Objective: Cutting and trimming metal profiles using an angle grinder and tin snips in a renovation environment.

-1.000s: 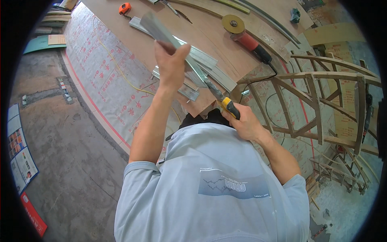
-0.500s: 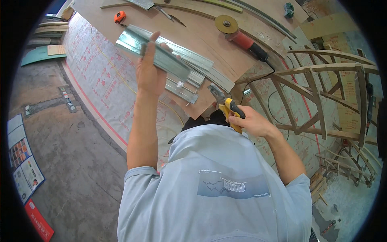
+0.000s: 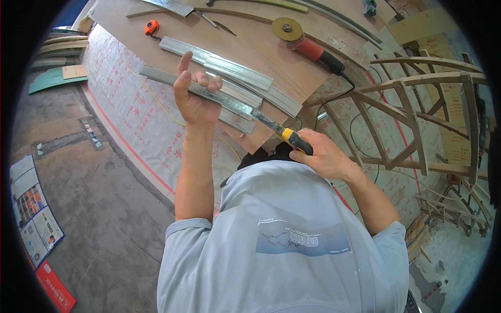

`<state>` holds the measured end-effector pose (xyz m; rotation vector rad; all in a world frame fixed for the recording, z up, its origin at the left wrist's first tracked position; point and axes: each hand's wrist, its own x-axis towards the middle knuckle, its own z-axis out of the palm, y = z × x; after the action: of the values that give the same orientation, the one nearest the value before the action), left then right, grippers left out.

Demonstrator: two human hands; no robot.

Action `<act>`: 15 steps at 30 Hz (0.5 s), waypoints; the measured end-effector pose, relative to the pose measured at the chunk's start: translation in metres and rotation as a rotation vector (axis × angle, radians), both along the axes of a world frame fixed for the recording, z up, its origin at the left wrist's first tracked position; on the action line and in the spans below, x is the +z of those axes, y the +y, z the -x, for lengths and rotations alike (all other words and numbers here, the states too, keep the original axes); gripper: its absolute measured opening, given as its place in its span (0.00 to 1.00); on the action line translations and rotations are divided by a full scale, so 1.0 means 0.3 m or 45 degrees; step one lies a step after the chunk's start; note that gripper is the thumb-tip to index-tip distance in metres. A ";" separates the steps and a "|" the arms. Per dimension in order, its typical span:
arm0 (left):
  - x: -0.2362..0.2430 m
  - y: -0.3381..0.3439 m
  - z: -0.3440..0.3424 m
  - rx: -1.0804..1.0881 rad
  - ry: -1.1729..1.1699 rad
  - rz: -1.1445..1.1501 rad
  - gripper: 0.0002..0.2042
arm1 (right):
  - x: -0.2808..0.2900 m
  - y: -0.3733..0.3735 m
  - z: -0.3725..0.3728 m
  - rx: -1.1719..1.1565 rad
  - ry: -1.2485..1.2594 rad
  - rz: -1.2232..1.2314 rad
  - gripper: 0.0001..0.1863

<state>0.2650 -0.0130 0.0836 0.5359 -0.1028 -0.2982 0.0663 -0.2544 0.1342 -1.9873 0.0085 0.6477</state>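
Note:
My left hand [image 3: 197, 104] is closed around a short galvanized steel channel [image 3: 159, 76], thumb and forefinger upward. The channel slants over the work board, seen nearly edge-on. In my right hand [image 3: 327, 158] are tin snips [image 3: 297, 141] with yellow and black handles. Their jaws meet the channel's near right end; whether they bite into the metal is too small to tell. Just beyond my left hand, several similar steel channel pieces [image 3: 237, 73] lie side by side on the brown board [image 3: 282, 83].
A red angle grinder [image 3: 310, 49] with a yellowish disc and black cord rests on the board's right. An orange tape measure [image 3: 151, 27] sits far left, near a marker [image 3: 207, 20]. Curved wooden frames [image 3: 407, 115] stand at right, on printed sheeting [image 3: 130, 94].
The channel has tilted from showing its broad face to nearly edge-on. The snips' jaws have come onto its near end, and my right hand has closed further on their handles.

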 end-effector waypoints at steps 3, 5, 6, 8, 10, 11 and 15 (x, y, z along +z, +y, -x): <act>-0.009 0.006 0.002 -0.033 -0.010 0.070 0.24 | -0.005 0.008 0.013 -0.030 -0.193 0.011 0.17; -0.008 0.003 0.006 -0.041 -0.004 0.098 0.24 | -0.009 0.013 0.017 -0.072 -0.223 -0.055 0.15; -0.002 0.001 0.010 -0.044 -0.023 0.087 0.24 | -0.012 0.012 0.018 -0.074 -0.222 -0.055 0.15; 0.004 -0.004 0.012 -0.050 -0.041 0.075 0.24 | -0.017 0.006 0.017 -0.060 -0.246 -0.027 0.15; 0.004 -0.005 0.014 -0.060 -0.059 0.059 0.24 | 0.003 -0.002 0.006 -0.028 -0.162 0.005 0.16; 0.002 -0.005 0.015 -0.060 -0.058 0.058 0.24 | 0.011 -0.005 0.003 0.006 -0.079 0.037 0.18; 0.002 -0.015 0.018 -0.038 -0.035 0.060 0.22 | 0.005 -0.005 0.007 0.000 -0.125 0.063 0.17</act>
<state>0.2596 -0.0176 0.0841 0.4923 -0.1437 -0.3167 0.0644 -0.2560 0.1357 -2.0645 -0.0354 0.5541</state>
